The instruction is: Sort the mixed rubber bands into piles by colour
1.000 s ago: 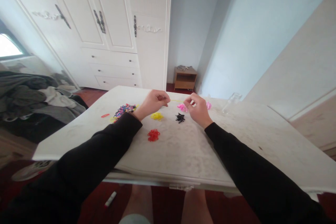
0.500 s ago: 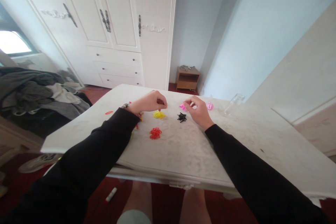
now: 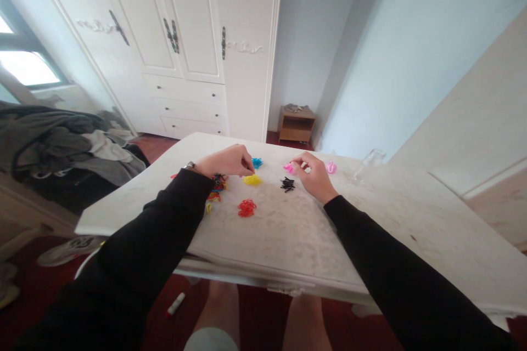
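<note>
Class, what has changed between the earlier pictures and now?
The left hand has moved left and nearer the body, to the yellow pile, uncovering the blue pile. The yellow strand stretched between the hands no longer shows there; whether either holds it is unclear. The right hand stays by the bright pink pile; red pile and black pile are unmoved.

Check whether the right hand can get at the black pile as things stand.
Likely yes: the right hand is close beside the black pile, with nothing visible between them. The left hand is off by the yellow pile.
</note>
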The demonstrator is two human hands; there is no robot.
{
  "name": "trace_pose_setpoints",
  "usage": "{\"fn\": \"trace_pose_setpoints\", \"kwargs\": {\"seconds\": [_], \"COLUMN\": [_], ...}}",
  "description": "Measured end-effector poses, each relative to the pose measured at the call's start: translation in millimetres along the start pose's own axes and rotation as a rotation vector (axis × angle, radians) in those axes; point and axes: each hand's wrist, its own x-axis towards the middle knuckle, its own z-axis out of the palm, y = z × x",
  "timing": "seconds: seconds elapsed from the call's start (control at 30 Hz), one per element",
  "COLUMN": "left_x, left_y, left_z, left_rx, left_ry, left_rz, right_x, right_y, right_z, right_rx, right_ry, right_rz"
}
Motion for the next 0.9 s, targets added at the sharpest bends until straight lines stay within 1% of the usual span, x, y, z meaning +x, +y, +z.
{"fn": "trace_pose_setpoints", "kwargs": {"seconds": [0.13,0.23,0.37,0.43,0.5,0.63,0.8,0.9], "left_x": [0,0,3,5,7,8,6,6], "left_y": [-1,0,4,9,14,23,29,31], "left_z": [0,-1,2,8,16,29,35,37], "left_rx": [0.040,0.052,-0.067,-0.165,-0.275,-0.453,-0.583,-0.620], "left_ry": [0.001,0.037,0.088,0.098,0.075,0.024,-0.044,-0.074], "left_rz": [-0.009,-0.002,0.026,0.075,0.130,0.183,0.190,0.181], "right_x": [0,0,0,-1,-2,-4,-6,-6], "right_y": [-1,-1,-2,-3,-6,-9,-10,-11], "right_z": [0,0,2,3,6,10,12,12], "right_rx": [0.000,-0.004,-0.021,-0.036,-0.030,-0.003,0.035,0.044], "right_ry": [-0.016,-0.029,-0.031,-0.054,-0.078,-0.103,-0.197,-0.226], "right_rz": [0.001,-0.003,-0.011,-0.017,-0.031,-0.061,-0.111,-0.140]}}
